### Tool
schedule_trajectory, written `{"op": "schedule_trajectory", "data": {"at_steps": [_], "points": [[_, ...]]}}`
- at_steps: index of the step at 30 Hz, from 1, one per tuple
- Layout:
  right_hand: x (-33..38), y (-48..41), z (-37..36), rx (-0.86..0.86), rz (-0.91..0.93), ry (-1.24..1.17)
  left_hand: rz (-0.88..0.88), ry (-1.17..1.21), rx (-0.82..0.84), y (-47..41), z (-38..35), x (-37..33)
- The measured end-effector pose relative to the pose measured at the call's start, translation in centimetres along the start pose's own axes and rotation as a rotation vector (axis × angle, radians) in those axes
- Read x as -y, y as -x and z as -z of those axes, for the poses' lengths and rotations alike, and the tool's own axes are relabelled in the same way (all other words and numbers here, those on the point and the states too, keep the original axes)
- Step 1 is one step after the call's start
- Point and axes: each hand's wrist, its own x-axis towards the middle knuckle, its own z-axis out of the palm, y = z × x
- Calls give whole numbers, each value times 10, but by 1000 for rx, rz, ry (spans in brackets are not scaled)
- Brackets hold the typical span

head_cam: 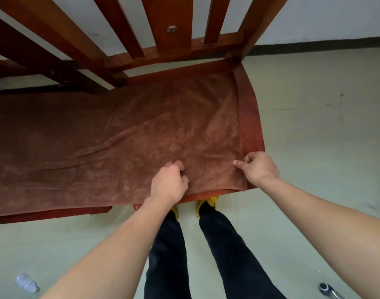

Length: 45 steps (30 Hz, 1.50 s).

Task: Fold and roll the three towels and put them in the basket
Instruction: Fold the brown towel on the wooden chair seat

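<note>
A brown towel (111, 139) lies spread flat over the seat of a wooden bench (250, 117), reaching past the left edge of the view. My left hand (169, 182) sits on the towel near its front edge with curled fingers bunching the cloth. My right hand (258, 167) pinches the towel's front right corner at the bench's corner. No other towel and no basket is in view.
The bench's slatted wooden backrest (163, 29) rises behind the seat against a white wall. My legs and yellow shoes (208, 203) stand on the pale floor right in front. A crushed plastic bottle (26, 282) lies on the floor at lower left, a metal object (327, 290) at lower right.
</note>
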Motion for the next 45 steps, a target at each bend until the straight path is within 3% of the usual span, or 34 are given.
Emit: {"op": "schedule_trajectory", "data": {"at_steps": [3,7,13,18,23,28,31,39,45], "points": [[-22,-8,13,-58,-69,-66,16,9,36,10,-9,-2],[-44,-3,12,26,-81,-243,67,-3,116,17,-11,5],[-68,12,2,151,-124,49,56,-44,186,27,-15,4],[-50,-1,39,49,-96,80,29,-39,133,37,-17,-13],[-13,-31,76,-55,-17,-90,-40,3,106,43,-16,-44],[44,-45,105,-131,135,-190,-97,30,52,45,-16,-77],[72,-57,111,-176,226,-133,-87,59,25,45,-31,-96],[100,-112,115,-64,426,109,115,25,-129,22,-122,-161],[64,-137,137,-5,367,-125,92,-2,-150,26,-145,-190]]}}
